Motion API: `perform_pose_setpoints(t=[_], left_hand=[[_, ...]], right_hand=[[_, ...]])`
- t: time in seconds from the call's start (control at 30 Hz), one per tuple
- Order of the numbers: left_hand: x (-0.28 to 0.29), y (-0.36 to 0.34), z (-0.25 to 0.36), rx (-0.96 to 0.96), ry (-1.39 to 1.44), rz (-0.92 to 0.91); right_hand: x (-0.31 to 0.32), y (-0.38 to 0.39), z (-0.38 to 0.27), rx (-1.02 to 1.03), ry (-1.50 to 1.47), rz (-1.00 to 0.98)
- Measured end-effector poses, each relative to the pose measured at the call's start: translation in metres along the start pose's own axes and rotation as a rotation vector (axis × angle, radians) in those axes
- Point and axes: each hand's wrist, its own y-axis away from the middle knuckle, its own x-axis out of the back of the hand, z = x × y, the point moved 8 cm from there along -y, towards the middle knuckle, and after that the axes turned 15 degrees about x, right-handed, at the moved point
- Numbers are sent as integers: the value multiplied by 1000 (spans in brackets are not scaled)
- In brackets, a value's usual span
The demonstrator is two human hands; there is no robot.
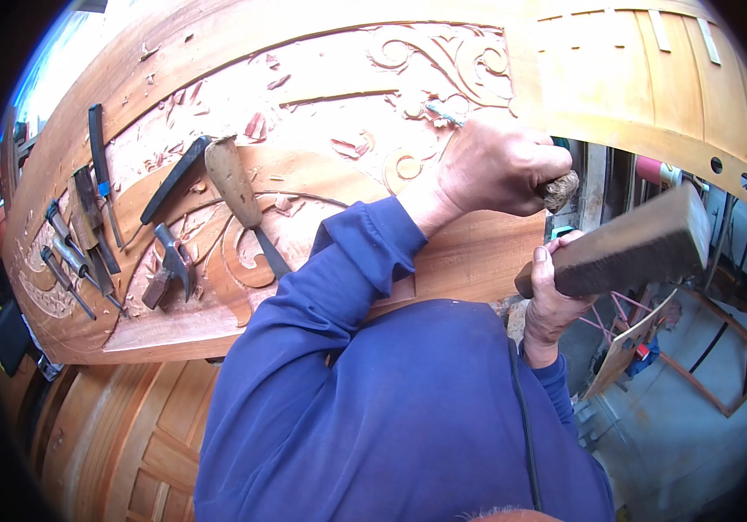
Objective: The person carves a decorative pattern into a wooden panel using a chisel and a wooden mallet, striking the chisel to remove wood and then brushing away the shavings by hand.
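My left hand [502,165] is wrapped round a wood chisel, whose worn wooden handle end [560,190] sticks out of the fist toward the right. Its blade is mostly hidden, but the tip seems to point at the scroll carving [452,63] in the upper right corner of the wooden panel [469,252]. In my right hand [554,300], beside the panel's right edge, is a heavy rectangular wooden mallet [630,244]. The mallet is raised and apart from the chisel handle. Pale wood shavings [352,146] lie over the carved recess.
On the panel's left lie several chisels [69,252], a small hammer-like tool [172,265], a black-handled tool [178,178] and a broad wooden-handled chisel [234,183]. Another pale wooden panel [652,78] stands at upper right; a panelled door [173,435] is below left.
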Motion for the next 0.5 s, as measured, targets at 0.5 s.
perform_pose_setpoints(t=[0.5], left_hand=[[33, -19, -11, 149, 189, 108]], right_hand=[[2, -40, -21, 171, 104, -69]])
